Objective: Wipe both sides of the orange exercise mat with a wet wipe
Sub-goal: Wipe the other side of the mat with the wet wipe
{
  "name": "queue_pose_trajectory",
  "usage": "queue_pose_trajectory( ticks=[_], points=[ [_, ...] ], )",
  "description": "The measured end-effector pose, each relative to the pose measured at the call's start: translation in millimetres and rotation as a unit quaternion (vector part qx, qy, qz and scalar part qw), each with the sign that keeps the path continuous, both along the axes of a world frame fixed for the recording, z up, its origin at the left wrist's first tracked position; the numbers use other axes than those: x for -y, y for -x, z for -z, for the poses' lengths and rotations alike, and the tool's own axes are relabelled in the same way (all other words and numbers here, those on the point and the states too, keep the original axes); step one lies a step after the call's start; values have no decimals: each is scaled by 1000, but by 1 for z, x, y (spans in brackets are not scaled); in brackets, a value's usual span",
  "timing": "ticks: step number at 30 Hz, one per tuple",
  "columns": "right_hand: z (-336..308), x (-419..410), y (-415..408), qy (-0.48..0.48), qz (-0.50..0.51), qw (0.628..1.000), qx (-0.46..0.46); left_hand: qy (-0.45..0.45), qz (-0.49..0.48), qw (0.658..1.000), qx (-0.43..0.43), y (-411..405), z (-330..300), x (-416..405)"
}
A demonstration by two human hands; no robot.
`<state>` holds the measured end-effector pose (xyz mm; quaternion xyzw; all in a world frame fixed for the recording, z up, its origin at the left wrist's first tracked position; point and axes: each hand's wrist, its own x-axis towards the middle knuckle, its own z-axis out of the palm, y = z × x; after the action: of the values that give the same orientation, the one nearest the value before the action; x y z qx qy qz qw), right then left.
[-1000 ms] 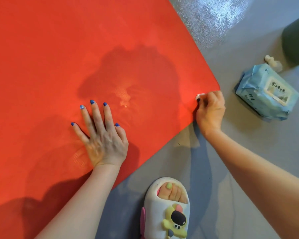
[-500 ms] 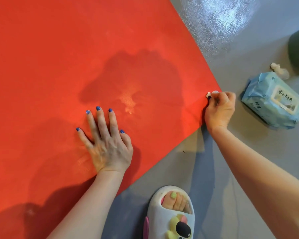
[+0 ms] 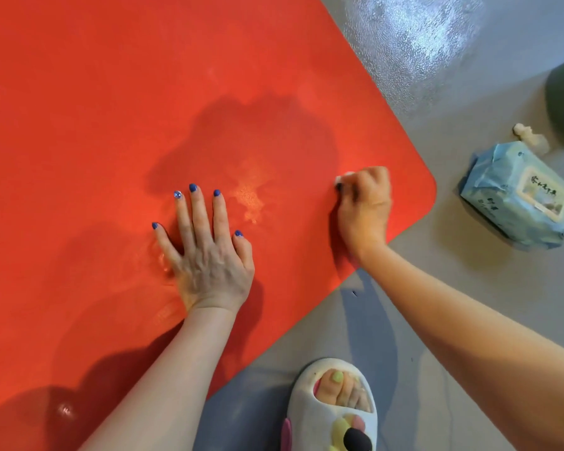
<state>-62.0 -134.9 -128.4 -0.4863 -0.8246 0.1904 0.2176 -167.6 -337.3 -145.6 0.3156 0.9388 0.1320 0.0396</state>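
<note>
now i keep my left hand (image 3: 209, 255) flat, fingers spread, pinning the flat orange exercise mat (image 3: 111, 109) to the grey floor (image 3: 469, 304), while my right hand (image 3: 363, 203), fingers curled around the small white wet wipe (image 3: 344, 178), should press evenly near the rounded corner.

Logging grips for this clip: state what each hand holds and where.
Right hand grips a bunched white wet wipe, only its tip showing. Left hand holds nothing, lying flat on the orange exercise mat.

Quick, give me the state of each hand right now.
Left hand: open, fingers spread, pressing flat on the orange exercise mat.
Right hand: closed, gripping a small white wet wipe against the mat near its corner.
</note>
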Motion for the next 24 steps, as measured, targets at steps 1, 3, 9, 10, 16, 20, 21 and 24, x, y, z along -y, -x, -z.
queue_pose_trajectory(
  ticks=[1, 3, 9, 10, 16, 20, 21, 24],
  points=[
    [-1, 8, 1, 11, -72, 997, 10, -3, -2, 1000, 1, -1, 0, 1],
    [-7, -4, -10, 17, -145, 989, 35, -8, -2, 1000, 1, -2, 0, 0],
    [-1, -43, -14, 5, 139, 990, 34, -8, -2, 1000, -8, -2, 1, -2],
    [1, -29, 1, -1, 124, 992, 22, -6, -3, 1000, -8, -3, 0, -2],
    [-4, 26, 56, -5, -162, 987, 1, -5, -7, 1000, -4, -1, 0, -1],
    [-12, -21, 14, -13, -82, 997, 9, -3, -5, 1000, -14, -1, 0, -2],
    [-13, -28, 8, -3, -14, 1000, 11, -1, -6, 1000, -16, -1, 0, -2],
    [-6, -13, 23, -4, 57, 998, 25, -2, -5, 1000, -17, -2, 0, -2]
  ],
)
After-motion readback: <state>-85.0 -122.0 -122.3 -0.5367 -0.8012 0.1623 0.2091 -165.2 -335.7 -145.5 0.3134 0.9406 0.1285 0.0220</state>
